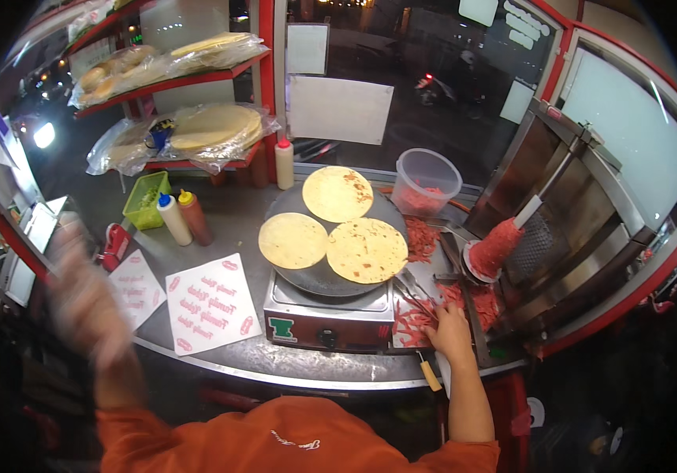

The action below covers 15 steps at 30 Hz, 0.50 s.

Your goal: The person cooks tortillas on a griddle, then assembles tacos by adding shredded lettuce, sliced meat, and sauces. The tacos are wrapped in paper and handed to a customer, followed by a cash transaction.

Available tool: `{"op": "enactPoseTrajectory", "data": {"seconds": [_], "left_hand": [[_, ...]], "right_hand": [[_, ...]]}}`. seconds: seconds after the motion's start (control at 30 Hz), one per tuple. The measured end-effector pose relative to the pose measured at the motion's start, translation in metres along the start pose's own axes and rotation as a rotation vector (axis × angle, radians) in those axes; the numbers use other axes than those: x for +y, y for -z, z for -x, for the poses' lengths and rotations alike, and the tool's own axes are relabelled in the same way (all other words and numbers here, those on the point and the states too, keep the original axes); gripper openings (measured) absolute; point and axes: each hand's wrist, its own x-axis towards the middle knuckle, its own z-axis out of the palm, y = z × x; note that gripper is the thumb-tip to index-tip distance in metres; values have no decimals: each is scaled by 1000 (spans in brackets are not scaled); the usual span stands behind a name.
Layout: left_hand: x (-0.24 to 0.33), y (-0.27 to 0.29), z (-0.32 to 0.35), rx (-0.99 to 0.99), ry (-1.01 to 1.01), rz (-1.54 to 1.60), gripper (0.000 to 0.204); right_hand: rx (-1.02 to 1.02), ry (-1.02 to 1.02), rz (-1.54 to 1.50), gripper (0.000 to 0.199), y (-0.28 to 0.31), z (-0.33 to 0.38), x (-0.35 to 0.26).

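- The grey worktop (232, 225) is the biggest thing, with its near edge by the person's orange shirt (307, 433).
- A tall metal grill (571, 225) stands at the right end. Beside it, a cone of red meat (496, 248) sits on a pole that leans up and right.
- A round black pan (307, 282) sits on a burner (329, 315) near the middle, with three flat breads (367, 251) on it. It blocks the way to the far edge.
- Two paper sheets (216, 303) lie by the near edge, left of the burner.
- The left hand (90, 292) is up past the left end. It is too blurry to tell if it grips anything.
- The right hand (450, 331) is near the right end, fingers closed around the near end of metal tongs (417, 293) and hiding it.
- The tongs lie long-ways from that hand toward the far edge, pointing a bit left, over red meat strips (413, 327).
- A yellow handle (430, 374) sticks out over the near edge.
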Motion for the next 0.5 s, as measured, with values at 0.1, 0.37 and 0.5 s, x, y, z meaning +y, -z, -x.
{"op": "enactPoseTrajectory", "data": {"seconds": [0.1,0.37,0.5], "left_hand": [[-81,-20,3,-232,245,-343,51],[-188,-13,126,-825,781,-787,83],[-195,-21,133,-1175,814,-927,102]], "right_hand": [[195,-5,-155,47,-21,-2,4],[-15,52,-94,43,-22,-34,31],[139,-25,-219,44,-23,-36,31]]}}
